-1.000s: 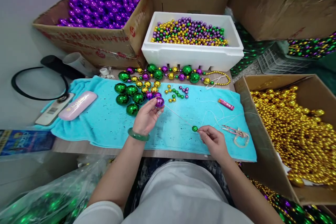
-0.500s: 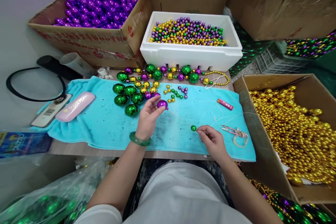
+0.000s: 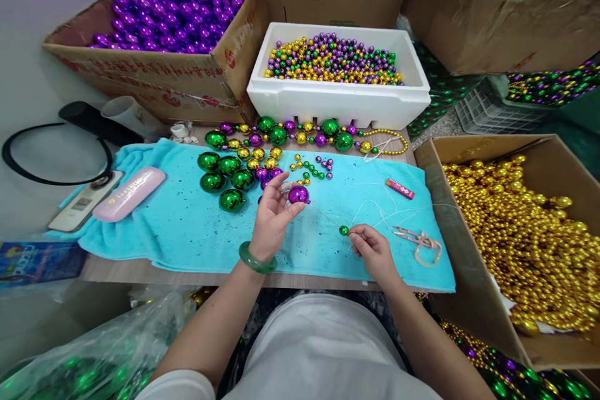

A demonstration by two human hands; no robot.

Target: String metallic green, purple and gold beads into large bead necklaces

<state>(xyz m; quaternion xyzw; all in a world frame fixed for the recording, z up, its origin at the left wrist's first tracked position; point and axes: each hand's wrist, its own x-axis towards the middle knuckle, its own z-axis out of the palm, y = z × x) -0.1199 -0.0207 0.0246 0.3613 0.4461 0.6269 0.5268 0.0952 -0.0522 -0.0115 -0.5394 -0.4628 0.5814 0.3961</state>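
A shiny purple bead ball [image 3: 299, 195] rests at the thumb and fingers of my left hand [image 3: 272, 219], which curls around its left side. A thin line runs from this ball down toward a small green bead [image 3: 344, 230]; whether it is needle or thread I cannot tell. My right hand [image 3: 372, 250] pinches the green bead at its right edge with the fingertips. Loose white thread [image 3: 375, 206] curls over the blue towel [image 3: 187, 244]. Left of my hands lie large green balls [image 3: 229, 165], gold balls [image 3: 258, 154] and other purple balls.
A strung bead garland [image 3: 300, 136] lies along the towel's back edge. Small scissors [image 3: 412, 235] and a pink packet [image 3: 400, 189] lie right. A white foam box [image 3: 337, 100] of beads stands behind. Cartons of purple balls [image 3: 244, 75] and gold strands [image 3: 469, 144] flank the table.
My left hand has moved slightly right and down with the purple ball, its fingers loosening a little. The straight line from the ball looks thinner. My right hand stays nearly in place.
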